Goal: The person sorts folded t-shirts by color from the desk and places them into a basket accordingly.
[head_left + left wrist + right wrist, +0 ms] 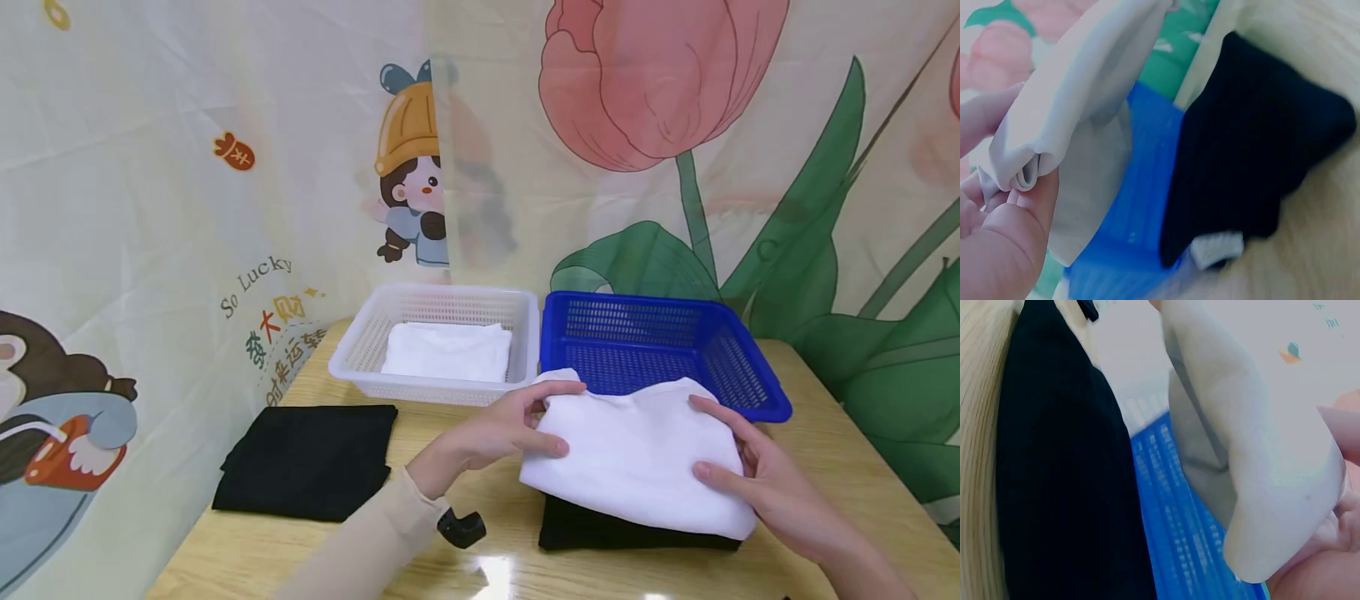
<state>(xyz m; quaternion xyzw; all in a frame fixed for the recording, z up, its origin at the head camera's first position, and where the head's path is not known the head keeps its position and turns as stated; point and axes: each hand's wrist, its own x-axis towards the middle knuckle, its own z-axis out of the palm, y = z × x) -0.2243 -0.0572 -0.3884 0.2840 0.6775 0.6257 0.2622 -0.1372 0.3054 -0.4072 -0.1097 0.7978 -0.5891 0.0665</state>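
Observation:
A folded white cloth (637, 458) is held between both hands, in front of the blue basket. My left hand (498, 429) pinches its left side, thumb in front and fingers behind; the left wrist view shows the rolled layers of the fold (1029, 169) between thumb and fingers. The opposite side is gripped by my right hand (776, 487), thumb on the near face. Below the white cloth lies a folded black cloth (600, 533) on the table, partly hidden by it. In both wrist views the white cloth is lifted apart from the black one (1066, 462).
The blue basket (753, 362) stands at the back right of the wooden table (847, 467). Beside it, a white basket (348, 362) contains another folded white cloth (450, 352). A second folded black cloth (311, 462) lies at the left. A printed curtain (495, 167) hangs behind.

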